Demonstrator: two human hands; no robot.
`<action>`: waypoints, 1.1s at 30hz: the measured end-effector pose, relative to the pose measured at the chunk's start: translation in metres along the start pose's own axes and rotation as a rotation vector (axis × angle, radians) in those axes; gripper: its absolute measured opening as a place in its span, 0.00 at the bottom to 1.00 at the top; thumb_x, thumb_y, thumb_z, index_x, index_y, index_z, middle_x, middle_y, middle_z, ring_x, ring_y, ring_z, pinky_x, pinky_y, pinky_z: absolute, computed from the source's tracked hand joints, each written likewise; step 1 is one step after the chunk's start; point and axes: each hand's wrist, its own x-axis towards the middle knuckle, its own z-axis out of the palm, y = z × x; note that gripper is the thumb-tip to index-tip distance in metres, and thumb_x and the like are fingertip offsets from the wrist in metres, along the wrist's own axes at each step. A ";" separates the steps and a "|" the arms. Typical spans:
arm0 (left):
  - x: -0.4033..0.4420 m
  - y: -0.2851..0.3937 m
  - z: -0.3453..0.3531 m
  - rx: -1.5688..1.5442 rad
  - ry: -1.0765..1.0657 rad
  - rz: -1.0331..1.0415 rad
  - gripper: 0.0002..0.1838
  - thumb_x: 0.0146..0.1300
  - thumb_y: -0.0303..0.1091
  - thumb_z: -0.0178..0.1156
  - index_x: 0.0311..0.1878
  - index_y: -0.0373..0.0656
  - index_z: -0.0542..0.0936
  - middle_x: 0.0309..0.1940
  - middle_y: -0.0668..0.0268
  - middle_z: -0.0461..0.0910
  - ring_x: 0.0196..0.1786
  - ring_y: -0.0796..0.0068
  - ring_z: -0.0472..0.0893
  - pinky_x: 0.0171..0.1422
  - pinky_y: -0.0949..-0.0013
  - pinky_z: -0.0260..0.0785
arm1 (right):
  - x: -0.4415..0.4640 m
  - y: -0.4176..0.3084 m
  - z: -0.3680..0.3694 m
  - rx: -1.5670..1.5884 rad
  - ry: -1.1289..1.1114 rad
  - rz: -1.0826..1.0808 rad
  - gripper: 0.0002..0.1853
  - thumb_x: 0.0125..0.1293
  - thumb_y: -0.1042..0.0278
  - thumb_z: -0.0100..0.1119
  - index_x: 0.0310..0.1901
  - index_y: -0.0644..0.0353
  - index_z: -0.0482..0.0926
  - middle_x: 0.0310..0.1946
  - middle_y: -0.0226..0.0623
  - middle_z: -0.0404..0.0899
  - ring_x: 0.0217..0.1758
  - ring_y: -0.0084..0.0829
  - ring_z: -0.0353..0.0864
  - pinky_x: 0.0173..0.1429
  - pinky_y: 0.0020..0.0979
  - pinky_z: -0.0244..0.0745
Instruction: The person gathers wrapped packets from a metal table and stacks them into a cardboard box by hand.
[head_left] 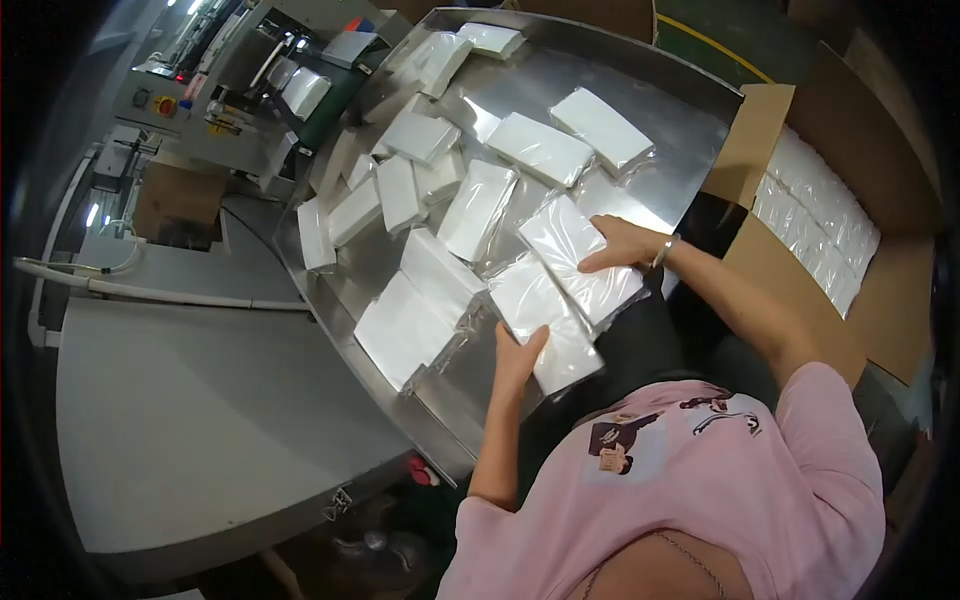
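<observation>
At the near edge of the metal bench (672, 98), the left hand (516, 358) has its fingers clamped on 1 white pack (552, 330). The right hand (622, 245) has its fingers clamped on another pack (562, 243), and the 2 packs touch. Loose packs (478, 212) lie behind them. A brown box (795, 275) sits nearby.

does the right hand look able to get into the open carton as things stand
Probably yes, though the right hand is on a wrapped white pack. The open carton stands close by on that side, and its flaps leave the contents uncovered.
</observation>
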 end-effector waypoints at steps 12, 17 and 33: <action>-0.028 0.033 -0.088 -0.724 0.048 -0.110 0.28 0.53 0.32 0.60 0.56 0.29 0.68 0.47 0.50 0.76 0.48 0.57 0.79 0.54 0.58 0.74 | -0.015 0.008 0.021 1.051 -0.038 0.121 0.36 0.55 0.69 0.66 0.61 0.73 0.58 0.51 0.49 0.73 0.48 0.32 0.79 0.49 0.32 0.78; 0.017 0.045 -0.168 -0.694 0.210 -0.113 0.27 0.57 0.34 0.58 0.56 0.27 0.66 0.47 0.48 0.75 0.48 0.56 0.79 0.51 0.57 0.76 | 0.034 -0.079 0.030 1.381 -0.200 -0.075 0.22 0.60 0.72 0.60 0.55 0.70 0.68 0.47 0.44 0.78 0.45 0.35 0.82 0.49 0.34 0.80; 0.021 0.023 -0.115 -0.460 0.020 -0.249 0.31 0.62 0.40 0.54 0.63 0.28 0.62 0.55 0.52 0.71 0.54 0.61 0.75 0.57 0.62 0.69 | 0.083 -0.095 0.080 0.088 -0.031 -0.036 0.43 0.43 0.42 0.68 0.54 0.70 0.70 0.51 0.59 0.71 0.54 0.46 0.73 0.57 0.38 0.69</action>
